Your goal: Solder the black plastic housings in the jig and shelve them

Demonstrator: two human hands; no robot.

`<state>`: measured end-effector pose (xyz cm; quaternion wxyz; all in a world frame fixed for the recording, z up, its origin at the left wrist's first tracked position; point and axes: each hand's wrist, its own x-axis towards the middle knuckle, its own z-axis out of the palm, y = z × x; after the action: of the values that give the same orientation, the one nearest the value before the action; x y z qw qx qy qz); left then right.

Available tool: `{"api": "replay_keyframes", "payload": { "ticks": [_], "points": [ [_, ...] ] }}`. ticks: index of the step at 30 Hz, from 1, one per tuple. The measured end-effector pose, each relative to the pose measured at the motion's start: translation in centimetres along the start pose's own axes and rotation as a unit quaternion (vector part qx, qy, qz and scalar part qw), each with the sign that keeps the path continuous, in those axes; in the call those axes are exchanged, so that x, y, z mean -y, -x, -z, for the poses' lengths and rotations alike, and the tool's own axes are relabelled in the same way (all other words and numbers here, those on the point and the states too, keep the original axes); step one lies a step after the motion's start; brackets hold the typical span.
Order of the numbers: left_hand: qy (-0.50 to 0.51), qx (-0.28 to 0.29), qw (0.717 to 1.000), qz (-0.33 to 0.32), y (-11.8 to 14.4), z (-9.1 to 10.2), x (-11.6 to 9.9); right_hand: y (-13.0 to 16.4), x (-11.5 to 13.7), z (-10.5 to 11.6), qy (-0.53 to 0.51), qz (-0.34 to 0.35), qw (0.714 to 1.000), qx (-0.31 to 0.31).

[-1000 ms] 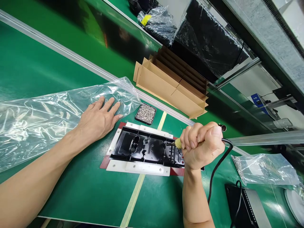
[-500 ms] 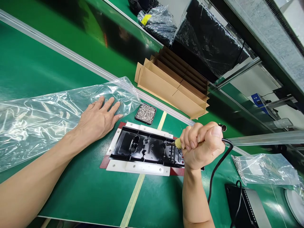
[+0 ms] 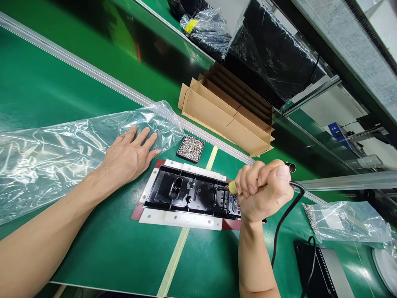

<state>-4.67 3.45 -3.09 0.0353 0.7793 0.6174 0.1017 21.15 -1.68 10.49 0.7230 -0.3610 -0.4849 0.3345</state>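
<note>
My right hand [image 3: 263,188] is wrapped round a soldering iron [image 3: 232,187] with a yellow collar and a black cord. Its thin metal tip points left and down at a black plastic panel [image 3: 161,188], and appears to touch it. My fist and forearm hide the panel's right end. White blocks of a fixture [image 3: 182,219] border the panel on a red base. Palm down, my left hand [image 3: 132,153] lies with spread fingers on a clear plastic bag [image 3: 62,145], left of the panel. Behind the panel sits a small black tray of metal pieces [image 3: 190,148].
A cardboard divider [image 3: 214,103] stands behind the metal rail [image 3: 93,74]. To the right lie a clear bag of small parts [image 3: 347,221], a black and grey panel [image 3: 322,269] and a white round object [image 3: 386,269]. The iron's black cord [image 3: 281,223] hangs beside my right forearm.
The cardboard divider has shifted very slightly to the right. Both hands and the soldering iron stay in place.
</note>
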Motion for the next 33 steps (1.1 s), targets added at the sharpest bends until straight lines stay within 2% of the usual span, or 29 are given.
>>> {"api": "replay_keyframes", "payload": {
  "ticks": [33],
  "points": [
    [0.0, 0.006, 1.0, 0.001, -0.04, -0.13, 0.06, 0.06, -0.1, 0.11, 0.005, 0.003, 1.0, -0.002]
  ]
}}
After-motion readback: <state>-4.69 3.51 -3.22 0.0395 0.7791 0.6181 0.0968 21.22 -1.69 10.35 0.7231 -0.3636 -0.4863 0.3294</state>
